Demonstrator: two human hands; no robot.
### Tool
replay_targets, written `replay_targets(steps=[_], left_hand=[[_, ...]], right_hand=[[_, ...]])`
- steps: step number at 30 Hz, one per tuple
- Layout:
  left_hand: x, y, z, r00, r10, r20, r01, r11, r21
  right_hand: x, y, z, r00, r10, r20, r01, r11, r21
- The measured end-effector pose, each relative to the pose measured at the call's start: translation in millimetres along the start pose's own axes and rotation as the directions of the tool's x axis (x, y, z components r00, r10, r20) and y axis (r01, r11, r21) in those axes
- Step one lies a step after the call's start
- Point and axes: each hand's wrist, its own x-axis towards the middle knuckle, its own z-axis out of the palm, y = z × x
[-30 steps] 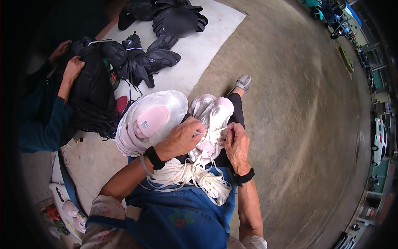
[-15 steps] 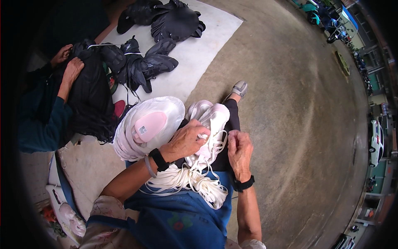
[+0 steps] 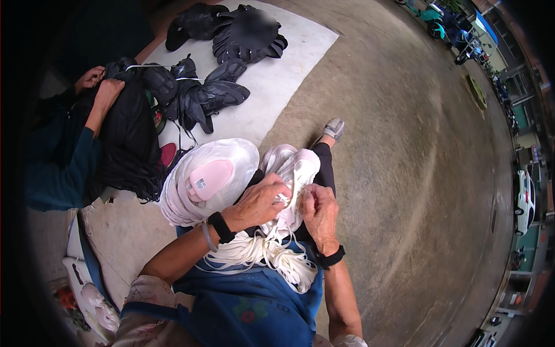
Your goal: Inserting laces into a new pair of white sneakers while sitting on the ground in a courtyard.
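On my lap rests a white and pale pink shoe upper [image 3: 305, 165] with white lacing running through its front. My left hand [image 3: 261, 199] is closed on the upper's opening from the left side. At its right edge, my right hand [image 3: 321, 213] has thumb and forefinger pinched together on a white shoelace; the lace end is hidden by the fingers. A loose bundle of white shoelaces [image 3: 289, 267] lies over my blue apron [image 3: 231, 301], just below both hands. Close by my left wrist sits a stack of pale pink and white shoe uppers [image 3: 199, 151].
At the left, another person's hands [image 3: 107, 92] work on black shoe uppers [image 3: 124, 127]. More black uppers [image 3: 211, 95] lie on a white sheet [image 3: 306, 34]. Concrete floor [image 3: 404, 173] stretches right, toward parked scooters [image 3: 448, 29] and a white car [image 3: 525, 202].
My right hand has moved left and slightly down, from beside the shoe upper to against its edge. The lace loop stretched between my hands has drawn in. My left hand stays at the upper.
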Motion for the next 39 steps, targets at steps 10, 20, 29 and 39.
replay_targets(steps=[10, 20, 29, 39], left_hand=[[8.1, -3.0, 3.5, 1.000, 0.003, -0.027, -0.001, 0.998, 0.056], [9.8, 10.3, 3.4, 0.999, 0.024, -0.042, -0.021, 0.997, 0.072], [11.9, -5.4, 5.8, 1.000, 0.015, 0.014, -0.015, 1.000, 0.015], [11.1, -4.4, -5.1, 0.993, 0.004, 0.118, 0.005, 0.997, -0.081]], right_hand=[[4.3, -14.5, 13.0, 0.995, -0.089, 0.046, 0.095, 0.983, -0.154], [-20.8, 9.9, -22.4, 0.900, 0.357, 0.250, -0.435, 0.699, 0.568], [-19.9, 6.0, -28.3, 0.933, 0.266, 0.244, -0.361, 0.702, 0.615], [-14.6, 5.2, -21.5, 0.969, 0.197, 0.147, -0.244, 0.852, 0.462]])
